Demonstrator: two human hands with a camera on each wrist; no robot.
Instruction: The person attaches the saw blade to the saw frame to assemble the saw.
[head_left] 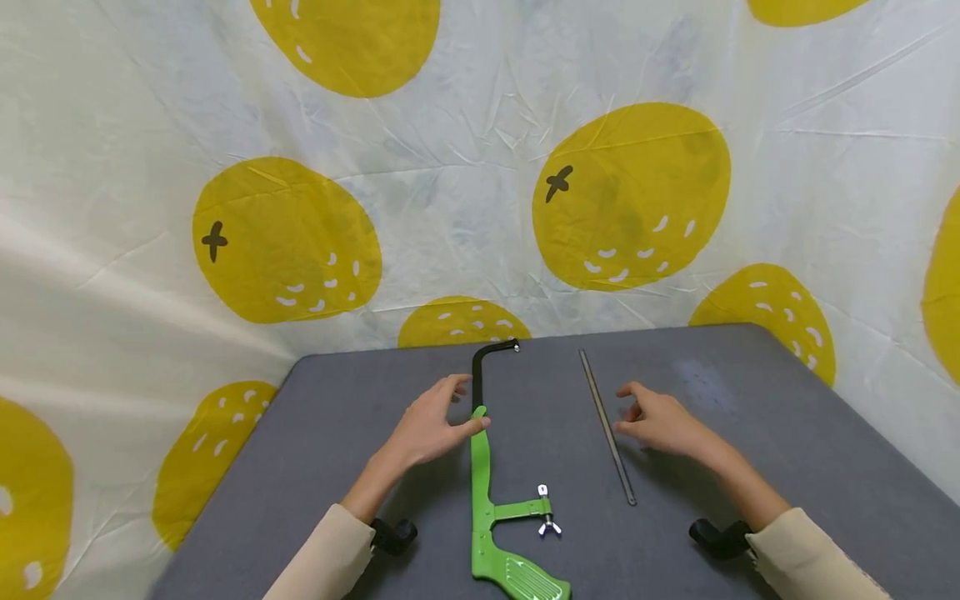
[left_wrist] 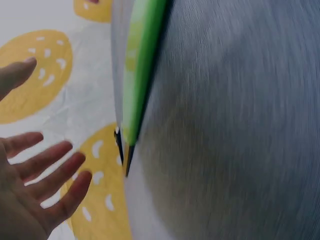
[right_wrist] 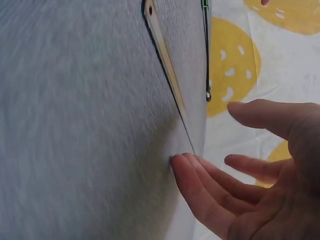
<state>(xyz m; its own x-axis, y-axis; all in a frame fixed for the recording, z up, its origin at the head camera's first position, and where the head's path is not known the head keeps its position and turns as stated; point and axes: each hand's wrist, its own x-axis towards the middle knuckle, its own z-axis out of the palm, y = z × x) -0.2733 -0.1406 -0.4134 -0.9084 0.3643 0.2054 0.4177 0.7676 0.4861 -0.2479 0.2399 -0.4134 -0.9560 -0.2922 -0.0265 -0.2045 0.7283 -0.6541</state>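
A hacksaw frame (head_left: pixel 481 475) with a green handle and a black bent bar lies lengthwise on the grey table, with no blade fitted. A wing nut (head_left: pixel 550 527) sits on its short green arm. My left hand (head_left: pixel 435 421) hovers over the left side of the frame, thumb overlapping the green part in the head view, fingers spread and holding nothing. To the right lies a thin hacksaw blade (head_left: pixel 606 425), a hole showing at its near end (right_wrist: pixel 150 10). Beside the blade is my right hand (head_left: pixel 663 423), fingers loosely bent and nothing between them.
The grey table (head_left: pixel 360 392) has rounded far corners. Behind it and along both sides hangs a white cloth (head_left: pixel 450 217) printed with yellow fruit. A black wrist camera (head_left: pixel 395 536) is strapped under the left wrist, another (head_left: pixel 720 538) under the right.
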